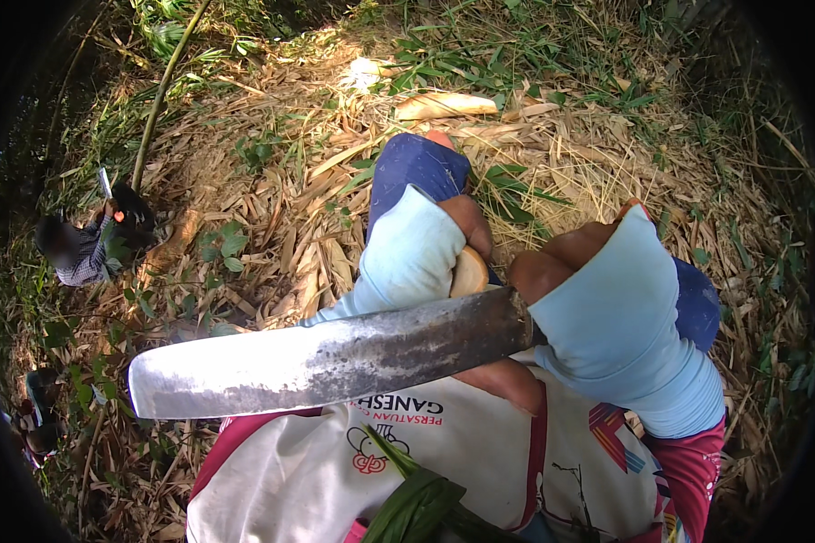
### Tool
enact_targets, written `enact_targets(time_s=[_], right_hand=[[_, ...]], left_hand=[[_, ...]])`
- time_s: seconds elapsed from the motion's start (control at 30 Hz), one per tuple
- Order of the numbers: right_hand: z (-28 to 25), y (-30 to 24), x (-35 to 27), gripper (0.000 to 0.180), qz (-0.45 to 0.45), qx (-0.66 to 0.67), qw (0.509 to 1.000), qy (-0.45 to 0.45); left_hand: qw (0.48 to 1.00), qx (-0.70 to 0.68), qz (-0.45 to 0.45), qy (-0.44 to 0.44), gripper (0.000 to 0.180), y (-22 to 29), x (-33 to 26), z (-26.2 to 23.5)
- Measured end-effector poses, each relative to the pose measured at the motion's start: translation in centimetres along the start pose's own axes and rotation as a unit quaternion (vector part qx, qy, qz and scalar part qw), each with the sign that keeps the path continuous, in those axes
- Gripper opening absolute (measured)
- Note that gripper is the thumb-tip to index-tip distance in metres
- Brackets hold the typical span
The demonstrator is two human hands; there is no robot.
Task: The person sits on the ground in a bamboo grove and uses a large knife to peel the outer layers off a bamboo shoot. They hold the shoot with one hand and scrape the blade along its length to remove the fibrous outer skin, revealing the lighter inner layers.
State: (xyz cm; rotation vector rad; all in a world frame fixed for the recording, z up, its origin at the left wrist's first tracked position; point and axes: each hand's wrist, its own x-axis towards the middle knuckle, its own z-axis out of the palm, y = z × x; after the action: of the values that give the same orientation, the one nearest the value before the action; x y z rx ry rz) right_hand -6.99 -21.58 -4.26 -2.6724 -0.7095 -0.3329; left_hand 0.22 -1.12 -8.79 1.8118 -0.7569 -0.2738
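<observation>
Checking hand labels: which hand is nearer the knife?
Right. The right hand grips the knife at its handle end; the left hand is farther off, above the blade in the picture.

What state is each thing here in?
Knife: bare, shiny toward the tip, dark-stained near the handle
Right hand: closed at the knife's handle end
Left hand: partly hidden, grip unclear
Round piece: pale, partly hidden
Blue cuffs: around the wrists
Long piece: lying on the ground
Brown leaves: dry, scattered
</observation>
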Motion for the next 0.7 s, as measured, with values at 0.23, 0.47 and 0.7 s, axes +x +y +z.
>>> enact_targets(time_s=[0.23,0.47,0.7], right_hand=[[-0.23,0.19,-0.29,0.036,0.003,-0.004,1.0,0.002],[-0.09,0.32,-0.53,0.034,0.004,-0.022,1.0,-0.003],[-0.82,-0.01,-0.17,0.054,0.024,0.022,0.999,-0.033]], left_hand=[[0.999,0.036,-0.022,-0.017,0.027,0.23,0.26,0.11],[0.997,0.06,-0.039,-0.033,0.021,0.17,0.39,0.19],[0.993,0.09,-0.066,-0.045,0.016,0.29,0.33,0.27]])
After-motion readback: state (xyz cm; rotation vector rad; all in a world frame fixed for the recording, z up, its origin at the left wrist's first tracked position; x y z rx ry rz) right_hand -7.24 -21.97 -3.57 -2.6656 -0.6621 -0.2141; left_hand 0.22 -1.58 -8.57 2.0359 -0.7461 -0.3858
